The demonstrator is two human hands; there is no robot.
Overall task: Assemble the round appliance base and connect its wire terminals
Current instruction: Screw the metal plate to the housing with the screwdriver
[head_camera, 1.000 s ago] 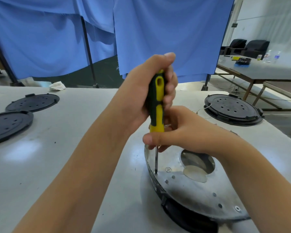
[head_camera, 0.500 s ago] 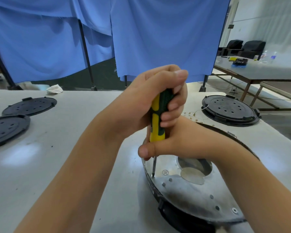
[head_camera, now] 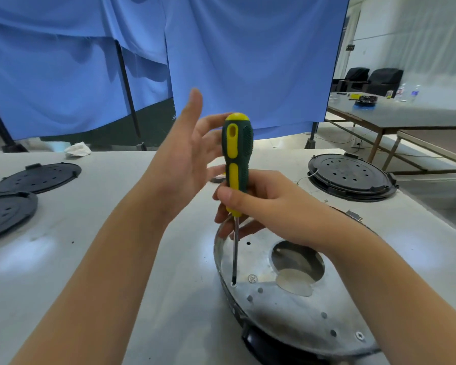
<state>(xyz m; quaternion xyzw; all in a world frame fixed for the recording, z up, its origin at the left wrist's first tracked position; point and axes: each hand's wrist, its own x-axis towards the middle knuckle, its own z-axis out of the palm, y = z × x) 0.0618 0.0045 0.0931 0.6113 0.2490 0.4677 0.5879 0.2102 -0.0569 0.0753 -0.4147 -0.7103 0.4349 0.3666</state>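
The round appliance base (head_camera: pixel 295 309) lies at the table's (head_camera: pixel 90 259) near edge, the screwdriver (head_camera: pixel 236 164) tip seated in a rim screw (head_camera: pixel 233 285). The right hand (head_camera: pixel 269 206) grasps the handle's lower end; the left hand (head_camera: pixel 187 154) hovers released beside it. Screw-driving seems underway; next the left should re-grip and turn

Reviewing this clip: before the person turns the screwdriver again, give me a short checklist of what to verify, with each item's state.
1. Screwdriver tip seated at the screw hole near the metal plate rim: ok, shaft stands nearly upright.
2. Right hand grips the lower handle: ok.
3. Left hand on the handle top: not ok, it is open beside the handle.
4. Screw present under the tip: cannot tell, too small.
5. Neighbouring screw set in the plate: ok.
6. Plate seated flat on the black base: cannot tell.
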